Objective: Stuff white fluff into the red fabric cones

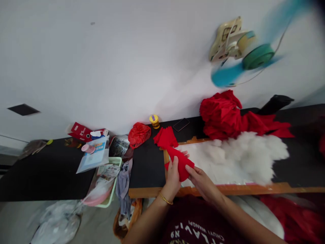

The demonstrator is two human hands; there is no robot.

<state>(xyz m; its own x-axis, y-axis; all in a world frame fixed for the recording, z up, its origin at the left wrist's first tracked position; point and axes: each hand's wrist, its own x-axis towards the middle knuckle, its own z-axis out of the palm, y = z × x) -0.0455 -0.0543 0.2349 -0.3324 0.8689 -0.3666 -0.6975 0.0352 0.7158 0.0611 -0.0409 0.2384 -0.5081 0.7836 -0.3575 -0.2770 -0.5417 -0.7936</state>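
Observation:
Both hands meet on a red cone-shaped fabric piece (182,166) over the front part of the table. My left hand (174,174) wraps round its left side, with some fingertips showing behind it. With thumb and fingers, my right hand (199,178) pinches its right edge. Just beyond lies a small stack of red fabric pieces (166,136). To the right, a heap of white stuffing (250,154) rests on a white sheet (190,148) taped to the table. Behind the stuffing is a large pile of red fabric (220,113).
A wall fan (257,57) with blurred blades hangs at upper right. On the black table (148,169) are a phone (181,124), a yellow-lidded jar (154,121) and a red plastic bag (139,135). A green basket (115,183) sits at the left, near a plastic pouch (95,156).

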